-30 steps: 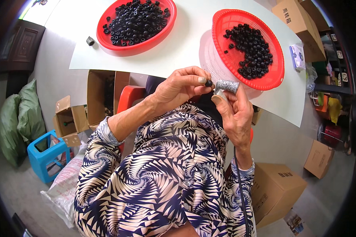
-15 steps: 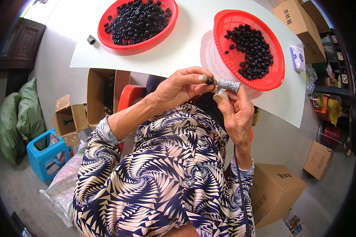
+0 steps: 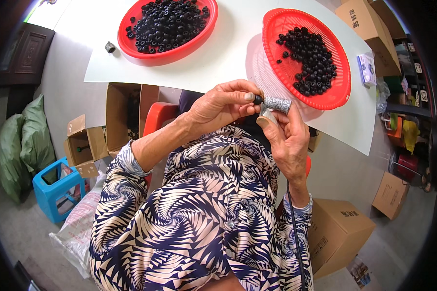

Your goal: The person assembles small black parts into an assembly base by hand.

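Between the thumb and fingers of my left hand (image 3: 228, 101) is a small round black part (image 3: 258, 99), a cap or ring by its look. My right hand (image 3: 289, 138) grips a speckled silver-grey cylindrical tool (image 3: 277, 105) with a pale piece under it. The tool's left end meets the black part, or nearly so; I cannot tell if they are joined. Both hands are just off the table's near edge. Ahead to the right, a red mesh basket (image 3: 345, 72) holds many black parts (image 3: 311, 63). Another red basket (image 3: 126, 48), at the far left, holds a larger heap (image 3: 167, 26).
The white table (image 3: 228, 53) carries a small dark cylindrical piece (image 3: 110, 47) at left and a blue-white packet (image 3: 366, 69) at right. Cardboard boxes (image 3: 342, 233) stand on the floor on both sides. A blue stool (image 3: 58, 189) and green sacks (image 3: 34, 140) are at left.
The tool in my right hand has moved slightly left, up against the black part in my left hand. My left hand has hardly moved.
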### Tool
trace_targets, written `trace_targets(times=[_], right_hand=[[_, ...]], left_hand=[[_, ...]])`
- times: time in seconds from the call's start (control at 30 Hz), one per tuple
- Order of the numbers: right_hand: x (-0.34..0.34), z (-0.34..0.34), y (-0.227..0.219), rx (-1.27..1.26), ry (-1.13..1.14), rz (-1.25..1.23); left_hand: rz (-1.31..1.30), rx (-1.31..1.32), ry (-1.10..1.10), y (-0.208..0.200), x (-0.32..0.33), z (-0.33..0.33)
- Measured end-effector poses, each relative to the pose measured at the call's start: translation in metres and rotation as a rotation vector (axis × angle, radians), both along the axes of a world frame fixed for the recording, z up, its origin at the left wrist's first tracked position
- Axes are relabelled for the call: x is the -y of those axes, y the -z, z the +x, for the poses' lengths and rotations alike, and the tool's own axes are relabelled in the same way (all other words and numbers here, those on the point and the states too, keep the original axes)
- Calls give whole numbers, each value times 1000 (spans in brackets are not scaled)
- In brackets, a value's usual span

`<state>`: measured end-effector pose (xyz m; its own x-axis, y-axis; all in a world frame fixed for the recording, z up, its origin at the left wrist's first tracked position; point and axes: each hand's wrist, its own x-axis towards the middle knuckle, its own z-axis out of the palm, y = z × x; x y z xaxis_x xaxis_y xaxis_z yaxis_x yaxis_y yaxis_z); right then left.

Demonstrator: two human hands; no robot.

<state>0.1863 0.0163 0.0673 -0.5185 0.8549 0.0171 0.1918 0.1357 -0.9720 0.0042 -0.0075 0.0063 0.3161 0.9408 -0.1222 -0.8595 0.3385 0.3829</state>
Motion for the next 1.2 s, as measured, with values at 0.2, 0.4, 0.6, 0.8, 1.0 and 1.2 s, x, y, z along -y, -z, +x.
trace_targets(times=[0.2,0.4,0.6,0.8,1.0,1.2], right_hand=[[1,-1,-1,41,-7,48],[1,-2,-3,59,-2,66],[2,-2,-4,72,-13,75],[2,-2,-3,69,-20,77],[2,-2,-1,56,-21,100],[2,-2,-2,62,-20,102]], left_hand=[[1,-40,0,-1,0,0],[29,-80,-6,3,0,1],[28,-109,-4,2,0,1],[10,-130,-12,-1,1,1],[15,-125,-6,-3,2,1],[17,-138,-14,-6,2,1]])
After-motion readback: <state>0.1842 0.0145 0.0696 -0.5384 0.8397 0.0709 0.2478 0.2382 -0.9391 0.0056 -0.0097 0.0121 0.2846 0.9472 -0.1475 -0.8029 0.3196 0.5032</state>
